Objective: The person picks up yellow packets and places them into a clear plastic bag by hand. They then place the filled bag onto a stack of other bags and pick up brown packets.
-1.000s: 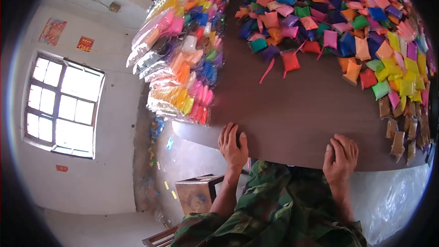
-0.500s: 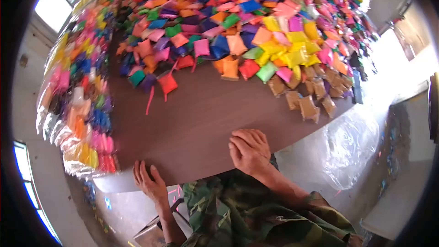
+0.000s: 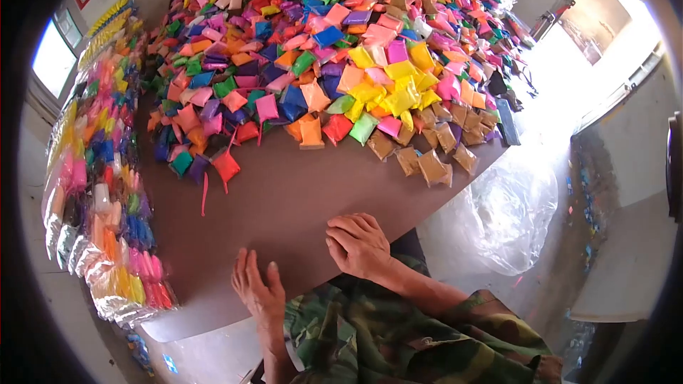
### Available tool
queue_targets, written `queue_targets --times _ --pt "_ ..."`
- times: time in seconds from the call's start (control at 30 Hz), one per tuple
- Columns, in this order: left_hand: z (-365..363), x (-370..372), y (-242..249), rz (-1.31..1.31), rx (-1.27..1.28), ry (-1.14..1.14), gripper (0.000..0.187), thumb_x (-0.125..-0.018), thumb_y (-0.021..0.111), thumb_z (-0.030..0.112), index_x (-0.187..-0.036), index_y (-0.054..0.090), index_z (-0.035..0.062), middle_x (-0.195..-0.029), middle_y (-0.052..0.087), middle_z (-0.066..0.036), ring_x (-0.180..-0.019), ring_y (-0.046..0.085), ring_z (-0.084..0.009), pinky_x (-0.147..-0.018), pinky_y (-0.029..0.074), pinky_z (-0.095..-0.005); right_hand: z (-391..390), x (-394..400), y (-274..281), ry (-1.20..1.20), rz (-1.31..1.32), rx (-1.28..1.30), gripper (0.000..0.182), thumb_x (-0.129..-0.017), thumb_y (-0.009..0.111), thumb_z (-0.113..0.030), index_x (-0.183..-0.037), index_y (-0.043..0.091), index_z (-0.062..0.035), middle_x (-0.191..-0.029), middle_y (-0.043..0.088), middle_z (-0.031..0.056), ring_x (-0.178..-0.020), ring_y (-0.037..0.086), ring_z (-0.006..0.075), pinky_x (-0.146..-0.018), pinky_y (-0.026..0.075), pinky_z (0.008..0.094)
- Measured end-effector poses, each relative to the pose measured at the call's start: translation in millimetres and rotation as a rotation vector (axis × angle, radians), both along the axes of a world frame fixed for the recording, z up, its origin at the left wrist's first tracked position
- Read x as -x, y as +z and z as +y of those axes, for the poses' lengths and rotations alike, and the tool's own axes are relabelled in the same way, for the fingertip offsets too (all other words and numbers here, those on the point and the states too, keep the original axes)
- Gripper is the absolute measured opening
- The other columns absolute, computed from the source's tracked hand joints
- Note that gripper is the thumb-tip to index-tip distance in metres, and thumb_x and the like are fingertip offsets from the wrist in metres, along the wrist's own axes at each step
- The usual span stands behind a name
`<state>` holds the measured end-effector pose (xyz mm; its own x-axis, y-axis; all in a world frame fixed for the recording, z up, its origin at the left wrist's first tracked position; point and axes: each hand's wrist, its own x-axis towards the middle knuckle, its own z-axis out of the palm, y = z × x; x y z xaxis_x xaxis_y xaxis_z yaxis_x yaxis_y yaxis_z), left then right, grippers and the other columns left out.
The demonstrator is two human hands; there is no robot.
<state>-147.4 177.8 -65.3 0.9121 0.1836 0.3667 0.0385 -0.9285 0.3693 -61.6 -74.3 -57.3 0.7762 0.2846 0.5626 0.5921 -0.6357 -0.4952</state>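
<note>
My left hand (image 3: 260, 290) lies at the front edge of the brown table (image 3: 277, 199), fingers stretched out and thumb apart, holding nothing. To its right, my right hand (image 3: 359, 245) rests palm down on the table with its fingers curled together. Nothing shows in it, though its palm is hidden. Beyond both hands spreads a large heap of small, soft-looking packets in clear wrap, in many colours. Nearest are a red packet (image 3: 226, 166) with a pink strip, an orange packet (image 3: 311, 132), yellow packets (image 3: 404, 94) and several brown packets (image 3: 431, 166).
Along the left table edge stand stacked clear bags (image 3: 107, 199) filled with coloured packets. A dark flat object (image 3: 507, 122) sits at the right edge. Below it, a large clear plastic bag (image 3: 509, 213) is on the floor side. Camouflage clothing (image 3: 427, 334) covers my body.
The view has tilted up and shifted, so more of the heap shows. My left hand has moved right, away from the stacked bags and closer to my right hand, which stays curled.
</note>
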Motion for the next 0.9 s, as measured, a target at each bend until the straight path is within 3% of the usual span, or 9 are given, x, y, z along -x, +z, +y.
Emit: queue_targets --times 0.37,0.67,0.9 --pt "-5.6 -10.4 4.0 0.059 -0.124 -0.077 0.047 -0.103 0.071 0.025 -0.141 0.064 -0.0028 -0.152 0.060 -0.023 -0.143 0.052 -0.0455 -0.120 0.037 -0.0591 -1.6 1.4 2.1 -0.026 0.045 -0.024 0.013 -0.093 0.077 -0.014 -0.104 0.074 -0.0070 -0.120 0.070 0.0047 -0.112 0.070 0.0234 -0.104 0.051 0.0428" --pt "-5.9 -11.7 -0.2 0.049 -0.204 -0.086 0.044 -0.106 0.067 0.023 -0.142 0.063 -0.0021 -0.152 0.060 -0.024 -0.141 0.053 -0.0460 -0.118 0.039 -0.0590 -5.8 1.6 -6.1 -0.019 0.062 -0.108 0.015 -0.088 0.082 -0.013 -0.102 0.075 -0.0106 -0.120 0.072 0.0029 -0.110 0.072 0.0226 -0.105 0.054 0.0440" --pt "-13.2 -18.4 2.4 0.053 -0.251 -0.067 0.045 -0.104 0.069 0.022 -0.142 0.062 -0.0013 -0.152 0.059 -0.024 -0.141 0.054 -0.0454 -0.118 0.041 -0.0583 -18.3 4.8 -7.5 0.088 0.106 -0.268 0.019 -0.091 0.079 -0.013 -0.107 0.071 -0.0084 -0.120 0.070 0.0056 -0.110 0.070 0.0265 -0.105 0.051 0.0435"
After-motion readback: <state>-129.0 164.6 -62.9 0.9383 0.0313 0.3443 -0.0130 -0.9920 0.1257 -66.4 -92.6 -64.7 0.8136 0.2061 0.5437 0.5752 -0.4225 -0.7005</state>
